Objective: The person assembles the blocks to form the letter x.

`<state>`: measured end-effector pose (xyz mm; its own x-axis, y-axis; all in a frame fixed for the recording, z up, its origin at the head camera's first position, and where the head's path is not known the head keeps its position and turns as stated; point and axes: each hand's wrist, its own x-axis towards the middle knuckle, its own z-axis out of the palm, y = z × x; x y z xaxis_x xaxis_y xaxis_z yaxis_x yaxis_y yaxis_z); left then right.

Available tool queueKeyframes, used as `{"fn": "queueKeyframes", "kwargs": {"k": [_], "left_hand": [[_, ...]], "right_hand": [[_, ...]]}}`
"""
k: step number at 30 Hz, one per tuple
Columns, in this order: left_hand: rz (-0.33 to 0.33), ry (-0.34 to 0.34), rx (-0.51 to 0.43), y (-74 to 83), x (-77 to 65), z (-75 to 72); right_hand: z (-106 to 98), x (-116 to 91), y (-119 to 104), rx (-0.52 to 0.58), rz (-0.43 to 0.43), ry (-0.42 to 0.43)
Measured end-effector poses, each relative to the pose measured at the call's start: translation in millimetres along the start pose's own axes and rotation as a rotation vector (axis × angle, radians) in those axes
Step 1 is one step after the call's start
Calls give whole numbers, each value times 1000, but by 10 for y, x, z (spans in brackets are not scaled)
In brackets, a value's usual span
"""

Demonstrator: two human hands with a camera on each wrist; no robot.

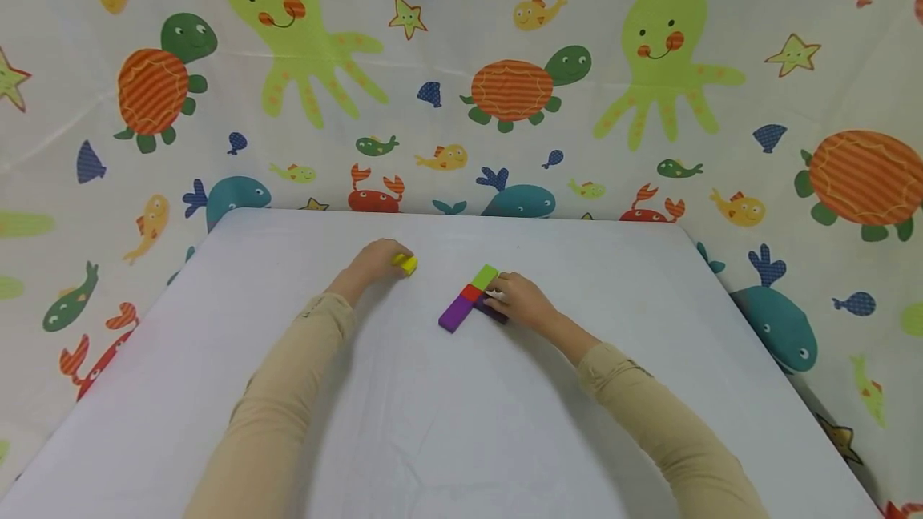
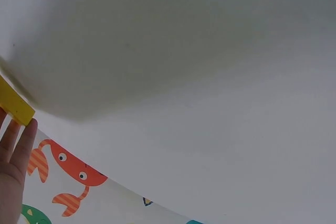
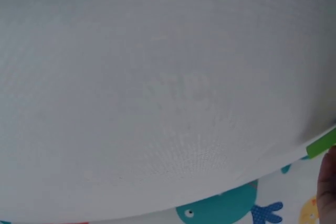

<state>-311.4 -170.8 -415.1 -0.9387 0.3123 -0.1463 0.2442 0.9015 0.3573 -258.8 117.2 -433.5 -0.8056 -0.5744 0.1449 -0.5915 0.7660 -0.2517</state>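
Note:
My left hand [image 1: 373,260] pinches a yellow block [image 1: 408,264] just above or on the white table; in the left wrist view the yellow block [image 2: 16,104] shows beside straight fingers. Right of it, a purple block [image 1: 456,314], a small red block [image 1: 471,292] and a green block [image 1: 485,276] lie in a slanting row. A dark block [image 1: 493,310] branches off near the red one. My right hand [image 1: 525,300] is at this group, fingers spread, one by the green block and the thumb over the dark block. The green block's end [image 3: 321,144] shows in the right wrist view.
The blocks are on a white table [image 1: 433,423], whose far edge runs behind the hands. Beyond it hangs a cloth [image 1: 433,46] printed with sea animals, which also comes down along both sides.

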Motion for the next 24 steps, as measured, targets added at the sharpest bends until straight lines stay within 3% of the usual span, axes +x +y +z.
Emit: {"fn": "queueKeyframes", "kwargs": {"k": [6, 24], "left_hand": [[-4, -3, -7, 3, 12, 7], [5, 6, 2, -21, 21, 37]], "right_hand": [[12, -5, -5, 20, 86, -41], [24, 21, -38, 44, 135, -75]]}}
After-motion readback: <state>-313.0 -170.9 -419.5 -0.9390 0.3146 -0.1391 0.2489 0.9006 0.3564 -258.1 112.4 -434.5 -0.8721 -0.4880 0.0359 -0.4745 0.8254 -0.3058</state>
